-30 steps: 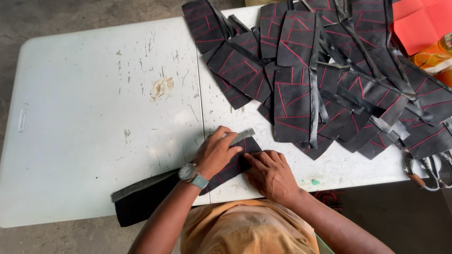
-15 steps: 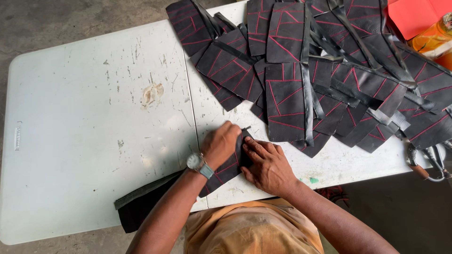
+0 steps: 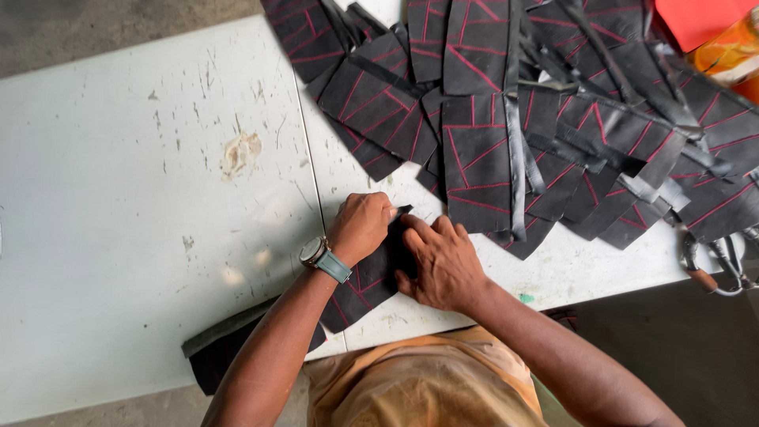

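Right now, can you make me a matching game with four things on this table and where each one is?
Things:
1. watch
2. scissors
3. orange bottle
4. black piece with red lines

Places:
A. top right corner of the picture
B. under both hands, at the near edge of the table
C. on the left wrist
D. at the right edge of the table, past the pile of black pieces

Pairs: 1-C, 2-D, 3-A, 4-B
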